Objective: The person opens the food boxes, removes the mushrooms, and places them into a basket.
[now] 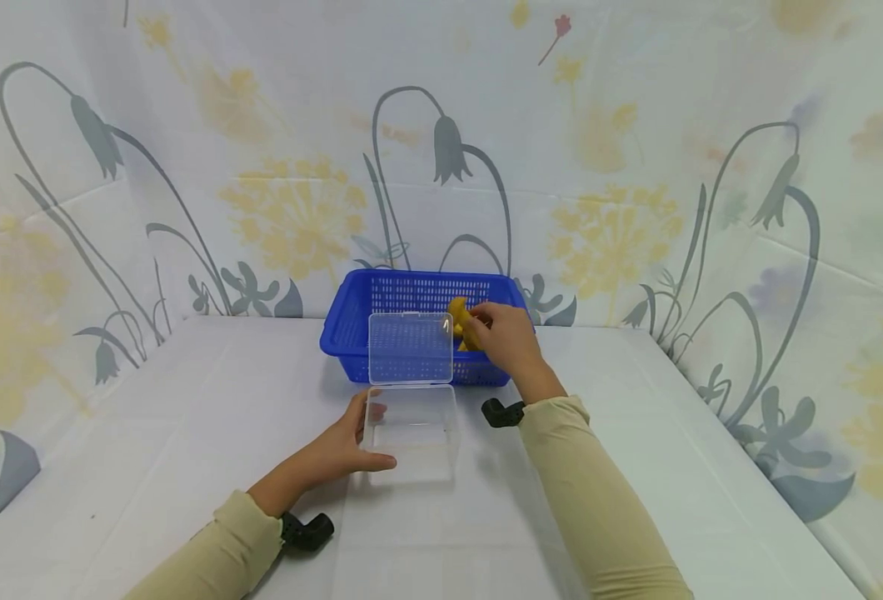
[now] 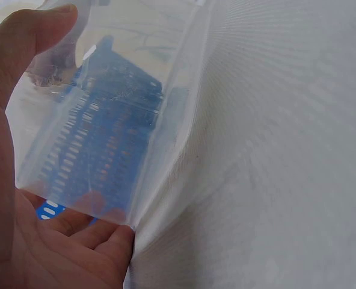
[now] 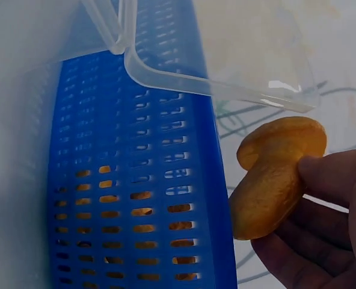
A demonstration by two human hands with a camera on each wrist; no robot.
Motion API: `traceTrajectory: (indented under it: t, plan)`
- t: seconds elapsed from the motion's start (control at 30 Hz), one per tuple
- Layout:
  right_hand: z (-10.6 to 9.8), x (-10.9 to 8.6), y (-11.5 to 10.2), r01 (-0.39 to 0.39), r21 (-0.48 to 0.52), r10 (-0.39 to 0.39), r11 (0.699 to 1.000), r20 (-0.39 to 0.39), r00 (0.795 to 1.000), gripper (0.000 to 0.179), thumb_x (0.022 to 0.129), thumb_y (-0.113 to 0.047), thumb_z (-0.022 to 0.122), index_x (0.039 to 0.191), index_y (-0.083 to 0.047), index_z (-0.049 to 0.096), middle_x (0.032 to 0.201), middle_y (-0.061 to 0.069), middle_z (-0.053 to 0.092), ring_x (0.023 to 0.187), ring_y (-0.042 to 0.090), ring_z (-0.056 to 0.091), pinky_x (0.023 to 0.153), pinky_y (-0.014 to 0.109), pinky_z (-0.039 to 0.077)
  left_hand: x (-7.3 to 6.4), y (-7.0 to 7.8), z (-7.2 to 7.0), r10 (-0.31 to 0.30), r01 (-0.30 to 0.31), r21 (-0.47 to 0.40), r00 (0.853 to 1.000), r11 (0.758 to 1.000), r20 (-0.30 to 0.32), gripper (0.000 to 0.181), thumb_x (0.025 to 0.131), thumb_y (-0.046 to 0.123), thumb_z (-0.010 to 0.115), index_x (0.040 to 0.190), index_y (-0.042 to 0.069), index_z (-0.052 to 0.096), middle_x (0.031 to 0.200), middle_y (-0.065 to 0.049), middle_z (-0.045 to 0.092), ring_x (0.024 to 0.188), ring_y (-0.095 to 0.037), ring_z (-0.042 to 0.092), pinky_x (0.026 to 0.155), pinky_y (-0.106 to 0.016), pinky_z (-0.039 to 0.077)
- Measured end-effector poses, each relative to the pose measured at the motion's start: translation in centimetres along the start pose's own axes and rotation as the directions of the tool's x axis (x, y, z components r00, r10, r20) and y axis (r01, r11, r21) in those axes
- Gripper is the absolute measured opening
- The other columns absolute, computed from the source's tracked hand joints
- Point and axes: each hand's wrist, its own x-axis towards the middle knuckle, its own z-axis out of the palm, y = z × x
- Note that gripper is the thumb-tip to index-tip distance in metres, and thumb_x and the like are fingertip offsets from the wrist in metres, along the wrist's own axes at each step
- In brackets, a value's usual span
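A clear plastic box (image 1: 419, 450) stands on the white cloth with its hinged lid (image 1: 411, 350) raised toward the basket. My left hand (image 1: 336, 446) holds the box by its left side, thumb at the near edge and fingers at the far side. Over the right part of a blue perforated basket (image 1: 346, 325), my right hand (image 1: 511, 337) pinches a yellow-brown mushroom (image 3: 277, 174) between thumb and fingers. In the right wrist view the mushroom's cap and thick stem show clearly, above the basket's rim. More yellow-orange things show through the basket's holes; their kind is hard to tell.
The basket sits at the back of the table, against a flower-printed cloth backdrop (image 1: 441, 225). The raised lid stands in front of the basket's near wall. White cloth (image 1: 202, 417) covers the table. A black wrist camera (image 1: 503, 412) is strapped to each wrist.
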Motion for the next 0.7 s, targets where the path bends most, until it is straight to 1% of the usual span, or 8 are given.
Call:
traceTrajectory:
  t: [0.13, 0.23, 0.3, 0.4, 0.5, 0.57, 0.7]
  plan:
    - [0.2, 0.4, -0.2, 0.011, -0.059, -0.009, 0.998, 0.036, 0.999, 0.029, 0.098, -0.028, 0.055, 0.116, -0.01, 0.07, 0.11, 0.009, 0.072, 0.099, 0.025, 0.066, 0.083, 0.04, 0.056, 0.0, 0.0, 0.0, 0.006, -0.006, -0.004, 1.0, 1.0, -0.002, 0.111, 0.075, 0.03, 0.084, 0.153, 0.021, 0.005, 0.158, -0.018, 0.026, 0.149, -0.035, 0.017, 0.119, -0.052, 0.021]
    - [0.3, 0.8, -0.4, 0.017, -0.103, -0.009, 0.995, 0.072, 0.997, 0.028, 0.097, -0.029, 0.057, 0.114, -0.011, 0.071, 0.108, 0.007, 0.073, 0.098, 0.025, 0.066, 0.085, 0.04, 0.056, 0.0, 0.1, 0.0, 0.005, -0.005, -0.007, 1.0, 1.0, -0.003, 0.111, 0.074, 0.029, 0.084, 0.153, 0.022, 0.006, 0.158, -0.018, 0.026, 0.149, -0.034, 0.018, 0.119, -0.053, 0.021]
    - [0.4, 1.0, -0.6, 0.012, -0.119, 0.0, 0.993, 0.106, 0.994, 0.027, 0.097, -0.03, 0.058, 0.112, -0.012, 0.072, 0.105, 0.006, 0.073, 0.095, 0.024, 0.066, 0.083, 0.039, 0.056, -0.1, 0.1, 0.0, 0.005, -0.005, -0.006, 1.0, 1.0, -0.002, 0.11, 0.075, 0.03, 0.084, 0.153, 0.022, 0.007, 0.158, -0.017, 0.026, 0.149, -0.034, 0.018, 0.118, -0.053, 0.021]
    - [0.5, 1.3, -0.8, 0.011, -0.143, 0.012, 0.99, 0.164, 0.986, 0.026, 0.096, -0.03, 0.06, 0.109, -0.012, 0.073, 0.098, 0.005, 0.073, 0.088, 0.021, 0.066, 0.077, 0.036, 0.057, -0.2, 0.2, 0.0, 0.001, -0.001, -0.012, 1.0, 1.0, -0.003, 0.109, 0.074, 0.029, 0.084, 0.152, 0.023, 0.008, 0.158, -0.016, 0.027, 0.149, -0.034, 0.019, 0.119, -0.053, 0.022]
    - [0.7, 1.6, -1.0, 0.018, -0.162, 0.017, 0.987, 0.213, 0.977, 0.023, 0.095, -0.027, 0.062, 0.106, -0.012, 0.073, 0.095, 0.004, 0.073, 0.083, 0.02, 0.065, 0.074, 0.034, 0.056, -0.2, 0.3, 0.0, 0.002, -0.002, -0.014, 1.0, 1.0, -0.002, 0.109, 0.074, 0.029, 0.084, 0.152, 0.022, 0.008, 0.158, -0.017, 0.027, 0.149, -0.034, 0.019, 0.119, -0.053, 0.022]
    - [0.8, 1.8, -1.1, 0.033, -0.18, 0.011, 0.983, 0.235, 0.972, 0.021, 0.094, -0.025, 0.063, 0.105, -0.011, 0.074, 0.096, 0.004, 0.073, 0.084, 0.02, 0.065, 0.076, 0.035, 0.056, -0.3, 0.3, 0.0, 0.001, -0.001, -0.017, 1.0, 1.0, -0.002, 0.109, 0.074, 0.029, 0.084, 0.152, 0.022, 0.008, 0.158, -0.017, 0.027, 0.149, -0.034, 0.019, 0.119, -0.053, 0.022]
    - [1.0, 2.1, -1.3, 0.091, -0.222, -0.028, 0.971, 0.269, 0.963, 0.019, 0.092, -0.022, 0.065, 0.103, -0.01, 0.075, 0.099, 0.004, 0.074, 0.092, 0.022, 0.067, 0.083, 0.038, 0.056, -0.2, 0.3, -0.1, 0.006, -0.006, -0.025, 1.0, 1.0, 0.002, 0.11, 0.074, 0.029, 0.084, 0.153, 0.022, 0.007, 0.158, -0.017, 0.026, 0.149, -0.033, 0.019, 0.119, -0.053, 0.021]
